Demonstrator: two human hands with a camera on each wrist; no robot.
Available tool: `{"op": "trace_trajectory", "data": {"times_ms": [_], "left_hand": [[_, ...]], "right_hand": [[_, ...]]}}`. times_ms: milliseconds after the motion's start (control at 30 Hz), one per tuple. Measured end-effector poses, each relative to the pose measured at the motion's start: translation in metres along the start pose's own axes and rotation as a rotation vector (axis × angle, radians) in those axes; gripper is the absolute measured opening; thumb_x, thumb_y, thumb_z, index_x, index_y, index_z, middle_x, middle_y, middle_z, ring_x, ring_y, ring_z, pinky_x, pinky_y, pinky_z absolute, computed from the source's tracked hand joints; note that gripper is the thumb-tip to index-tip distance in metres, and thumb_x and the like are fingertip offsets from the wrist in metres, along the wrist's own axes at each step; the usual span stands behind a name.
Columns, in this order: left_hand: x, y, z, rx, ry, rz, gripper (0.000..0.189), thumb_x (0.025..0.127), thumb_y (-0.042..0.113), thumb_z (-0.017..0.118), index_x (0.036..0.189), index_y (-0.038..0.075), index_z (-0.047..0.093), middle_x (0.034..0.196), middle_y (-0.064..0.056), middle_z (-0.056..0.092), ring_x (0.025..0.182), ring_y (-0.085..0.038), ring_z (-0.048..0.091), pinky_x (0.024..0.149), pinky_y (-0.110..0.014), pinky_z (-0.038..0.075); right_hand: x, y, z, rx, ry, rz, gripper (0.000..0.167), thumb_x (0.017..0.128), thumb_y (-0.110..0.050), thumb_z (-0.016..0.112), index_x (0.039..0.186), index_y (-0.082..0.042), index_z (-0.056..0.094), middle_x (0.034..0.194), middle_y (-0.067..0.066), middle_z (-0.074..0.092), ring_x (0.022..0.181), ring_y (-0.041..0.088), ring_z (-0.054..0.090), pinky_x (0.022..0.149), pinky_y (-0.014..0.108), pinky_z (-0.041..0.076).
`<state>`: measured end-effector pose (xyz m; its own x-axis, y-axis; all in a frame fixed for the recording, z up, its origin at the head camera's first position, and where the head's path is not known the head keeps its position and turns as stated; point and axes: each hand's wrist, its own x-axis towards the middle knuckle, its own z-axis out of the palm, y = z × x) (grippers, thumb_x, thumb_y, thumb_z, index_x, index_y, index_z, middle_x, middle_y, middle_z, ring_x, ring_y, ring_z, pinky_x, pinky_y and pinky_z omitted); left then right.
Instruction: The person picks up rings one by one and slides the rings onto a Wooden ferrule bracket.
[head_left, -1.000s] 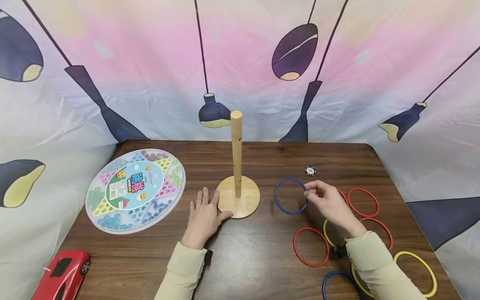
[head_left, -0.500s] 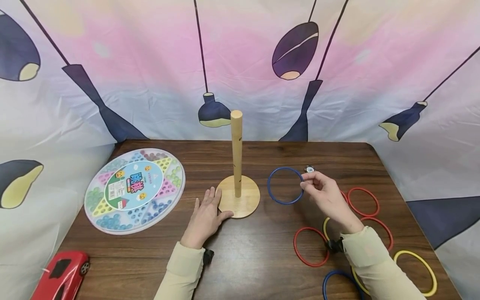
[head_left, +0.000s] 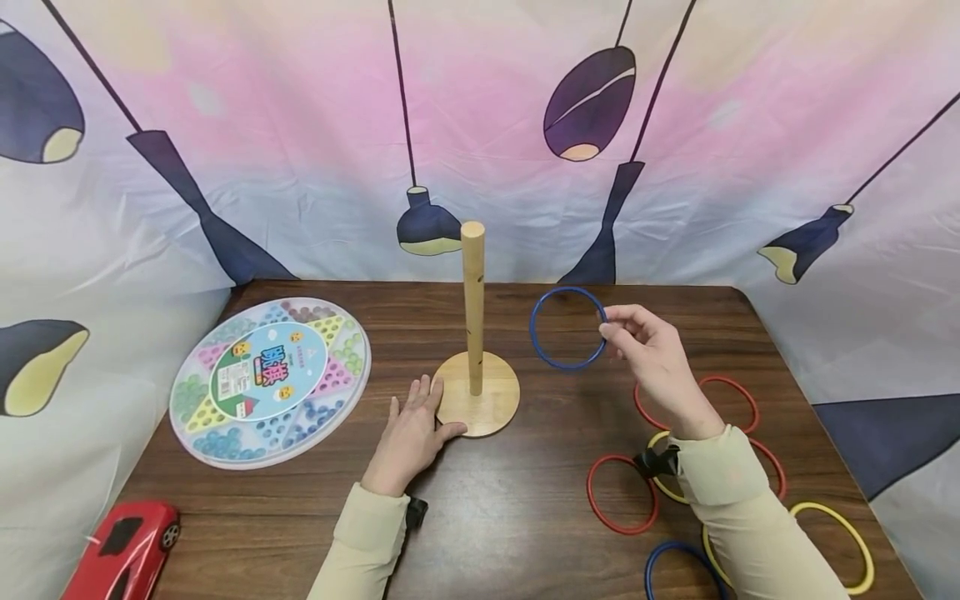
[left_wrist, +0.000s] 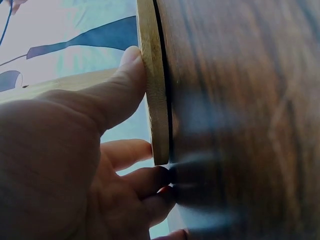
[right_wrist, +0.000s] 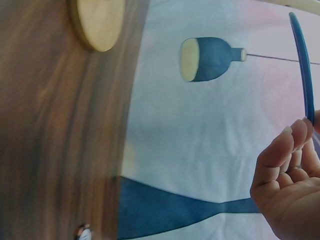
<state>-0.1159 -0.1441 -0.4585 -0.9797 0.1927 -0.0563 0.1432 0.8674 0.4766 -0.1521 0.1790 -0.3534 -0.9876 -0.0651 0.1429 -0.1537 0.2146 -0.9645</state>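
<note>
Blue ring (head_left: 532, 327) in your right hand (head_left: 651, 357), pinched at its right edge between thumb and fingers, raised above table (head_left: 517, 517), right of upright wooden post (head_left: 473, 308) and apart from it. Your left hand (head_left: 408, 437) lies with fingers extended, thumb and index touching edge of post's round base (head_left: 497, 407). Near your right forearm: red rings (head_left: 589, 490), yellow rings (head_left: 867, 554), second blue ring (head_left: 649, 567). Left of base: round marble game (head_left: 270, 371). Closer to you, far left: red toy car (head_left: 123, 546). Behind table: lamp-patterned cloth (head_left: 315, 167).
</note>
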Motion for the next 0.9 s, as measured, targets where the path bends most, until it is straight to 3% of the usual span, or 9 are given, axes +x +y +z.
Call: {"op": "trace_trajectory", "data": {"times_ms": [267,400,733,900], "left_hand": [[-0.001,-0.002,-0.001,0.0,-0.006,-0.016,0.085,0.088,0.046,0.066,0.15,-0.002,0.032,0.154,-0.028,0.024,0.144,-0.04,0.02,0.111,-0.065,0.012],[-0.001,-0.001,0.0,0.001,-0.003,-0.01,0.085,0.088,0.046,0.066,0.15,-0.002,0.033,0.153,-0.028,0.024,0.144,-0.04,0.02,0.111,-0.066,0.012],[0.0,0.0,0.0,0.018,0.009,0.003,0.085,0.088,0.046,0.067,0.149,-0.003,0.034,0.152,-0.029,0.026,0.143,-0.04,0.022,0.11,-0.066,0.014],[0.0,0.001,0.0,0.011,0.004,0.0,0.085,0.088,0.046,0.066,0.149,-0.002,0.034,0.153,-0.028,0.026,0.143,-0.04,0.021,0.111,-0.066,0.014]], "right_hand": [[0.012,-0.027,0.012,0.034,0.022,-0.096,0.017,0.096,-0.018,0.063,0.11,-0.008,0.066,0.074,0.01,0.059,0.065,0.019,0.056,0.055,0.026,0.048],[0.013,-0.032,0.015,0.066,0.024,-0.098,0.016,0.096,-0.017,0.063,0.109,-0.01,0.066,0.074,0.007,0.06,0.066,0.018,0.057,0.058,0.025,0.05],[0.013,-0.038,0.021,0.291,-0.006,-0.065,0.019,0.094,-0.019,0.066,0.109,-0.008,0.066,0.083,0.003,0.061,0.07,0.017,0.058,0.066,0.027,0.052],[0.014,-0.043,0.027,0.38,-0.035,-0.096,0.016,0.096,-0.013,0.063,0.11,-0.007,0.066,0.085,0.004,0.06,0.071,0.018,0.057,0.065,0.026,0.051]]}}
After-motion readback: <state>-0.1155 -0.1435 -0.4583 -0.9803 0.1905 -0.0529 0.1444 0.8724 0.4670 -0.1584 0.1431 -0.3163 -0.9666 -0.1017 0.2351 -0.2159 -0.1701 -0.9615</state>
